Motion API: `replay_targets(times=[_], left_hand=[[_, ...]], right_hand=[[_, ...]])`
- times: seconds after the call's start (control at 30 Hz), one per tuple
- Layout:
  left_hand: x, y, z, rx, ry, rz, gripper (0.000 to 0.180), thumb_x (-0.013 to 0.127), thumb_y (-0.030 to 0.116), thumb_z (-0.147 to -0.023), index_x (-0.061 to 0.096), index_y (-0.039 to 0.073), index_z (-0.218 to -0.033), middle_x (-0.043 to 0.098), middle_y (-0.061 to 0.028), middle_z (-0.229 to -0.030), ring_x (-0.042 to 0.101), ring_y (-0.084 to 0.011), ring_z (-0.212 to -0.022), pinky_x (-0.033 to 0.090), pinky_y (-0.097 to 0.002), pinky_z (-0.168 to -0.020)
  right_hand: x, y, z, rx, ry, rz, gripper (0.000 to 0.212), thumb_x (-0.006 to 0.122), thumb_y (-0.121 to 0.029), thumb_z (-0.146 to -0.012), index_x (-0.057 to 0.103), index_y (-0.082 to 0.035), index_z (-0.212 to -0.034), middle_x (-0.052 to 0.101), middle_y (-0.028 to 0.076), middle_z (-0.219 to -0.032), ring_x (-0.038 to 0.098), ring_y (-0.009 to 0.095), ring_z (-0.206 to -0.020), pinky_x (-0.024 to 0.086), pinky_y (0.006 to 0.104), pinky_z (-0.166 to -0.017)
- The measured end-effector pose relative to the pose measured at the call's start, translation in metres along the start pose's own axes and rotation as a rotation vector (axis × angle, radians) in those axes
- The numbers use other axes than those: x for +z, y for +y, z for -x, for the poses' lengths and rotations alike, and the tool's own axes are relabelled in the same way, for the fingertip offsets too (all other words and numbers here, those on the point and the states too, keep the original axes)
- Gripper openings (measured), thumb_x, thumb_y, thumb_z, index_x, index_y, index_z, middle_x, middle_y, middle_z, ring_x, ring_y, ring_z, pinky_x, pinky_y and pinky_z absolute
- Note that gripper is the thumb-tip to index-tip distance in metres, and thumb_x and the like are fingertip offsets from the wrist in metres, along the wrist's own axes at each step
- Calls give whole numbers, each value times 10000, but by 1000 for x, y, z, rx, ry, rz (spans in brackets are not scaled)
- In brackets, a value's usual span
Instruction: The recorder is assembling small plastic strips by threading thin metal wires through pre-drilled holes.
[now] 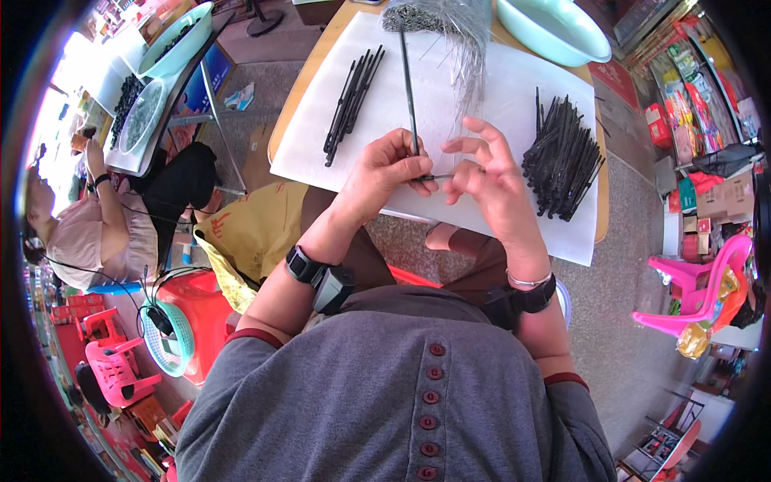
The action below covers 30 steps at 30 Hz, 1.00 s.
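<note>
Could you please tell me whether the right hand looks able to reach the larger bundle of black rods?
Probably yes: the larger bundle lies to the right of the right hand on the white sheet, and nothing visible stands between them.

White light (71, 63) glares at left; a pink chair (683, 275) stands on grey floor (622, 345).
</note>
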<state>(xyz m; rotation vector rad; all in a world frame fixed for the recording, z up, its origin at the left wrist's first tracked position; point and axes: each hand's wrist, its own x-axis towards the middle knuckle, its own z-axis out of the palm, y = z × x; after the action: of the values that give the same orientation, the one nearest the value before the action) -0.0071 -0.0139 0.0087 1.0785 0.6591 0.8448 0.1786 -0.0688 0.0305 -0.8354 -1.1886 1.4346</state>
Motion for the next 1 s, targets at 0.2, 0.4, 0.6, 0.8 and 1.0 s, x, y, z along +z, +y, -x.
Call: replay_targets(times=[0.2, 0.4, 0.6, 0.8, 1.0], left_hand=[[13, 23, 6, -126, -123, -215, 88, 615, 114, -863, 631, 29, -881, 542, 38, -703, 479, -37, -636, 379, -193, -580], [16, 17, 11, -120, -38, -214, 111, 628, 136, -868, 654, 31, -895, 548, 56, -698, 461, -24, -636, 371, -194, -566], [19, 3, 8, 18, -15, -382, 181, 611, 219, -888, 640, 87, -1010, 507, 63, -670, 467, -7, -533, 352, -161, -346], [22, -8, 6, 116, -64, -383, 199, 604, 104, -893, 637, 21, -1071, 571, 35, -743, 490, -42, -669, 424, -210, -605], [20, -21, 0, 139, -43, -408, 165, 615, 81, -879, 634, 6, -1025, 592, 7, -785, 504, -46, -702, 447, -223, -632]], right_hand=[[2, 3, 1, 111, 101, -74, 146, 573, -60, -867, 540, -19, -1003, 590, 47, -828, 594, 126, -666, 508, 255, -630], [-3, 2, 7, 112, 188, 48, 156, 568, -63, -868, 540, -4, -1009, 617, 62, -806, 628, 142, -737, 511, 261, -657], [0, -5, 9, 24, 225, 97, 149, 565, -70, -877, 561, 0, -1009, 628, 75, -814, 633, 142, -743, 506, 250, -676], [6, 0, 8, -75, 370, 392, 76, 574, -83, -890, 594, -11, -906, 625, 31, -837, 560, 87, -652, 468, 235, -623], [6, 13, 1, -222, 450, 732, 89, 574, -82, -874, 555, 5, -862, 588, 85, -806, 555, 197, -615, 450, 304, -586]])
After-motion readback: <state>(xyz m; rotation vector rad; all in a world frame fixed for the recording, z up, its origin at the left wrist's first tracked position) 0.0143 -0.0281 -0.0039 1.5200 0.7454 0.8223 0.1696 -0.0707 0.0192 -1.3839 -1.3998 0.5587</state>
